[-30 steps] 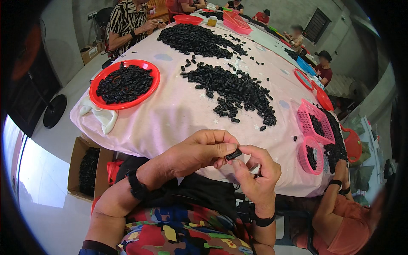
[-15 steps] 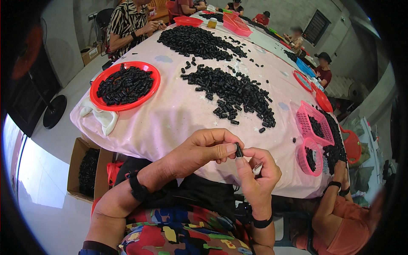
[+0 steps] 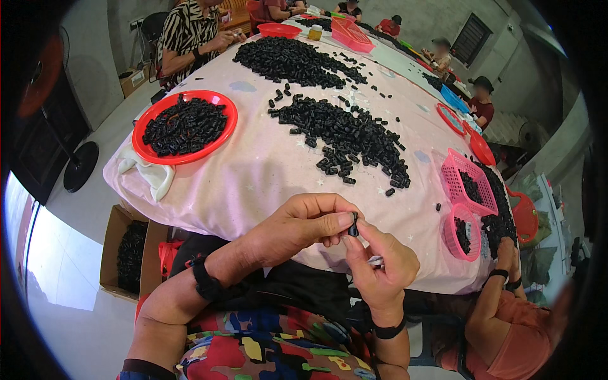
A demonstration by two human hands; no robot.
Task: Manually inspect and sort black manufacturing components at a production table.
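Above the near table edge, my left hand (image 3: 313,221) pinches a small black cylindrical piece (image 3: 353,229) between thumb and fingers. Close against it is my right hand (image 3: 384,265), its thumb and forefinger tips at the piece's right side. Curled in the lower fingers of that hand is a small whitish object (image 3: 376,260), mostly hidden; its kind I cannot make out. Beyond my hands lies a loose pile of similar black pieces (image 3: 342,136). A larger heap (image 3: 288,62) spreads farther back. More black pieces fill a red round tray (image 3: 232,130) at left.
A white cloth (image 3: 149,174) hangs by the tray on the pink tablecloth (image 3: 253,180). Pink baskets (image 3: 451,234) stand at right, near a co-worker's hands (image 3: 505,253). Below left is a cardboard box (image 3: 152,253) of black pieces. Other people sit around the long table.
My right thumb and forefinger have shifted up and left around the black piece, which has turned in my fingers. The whitish object shows less. My left hand has barely moved.
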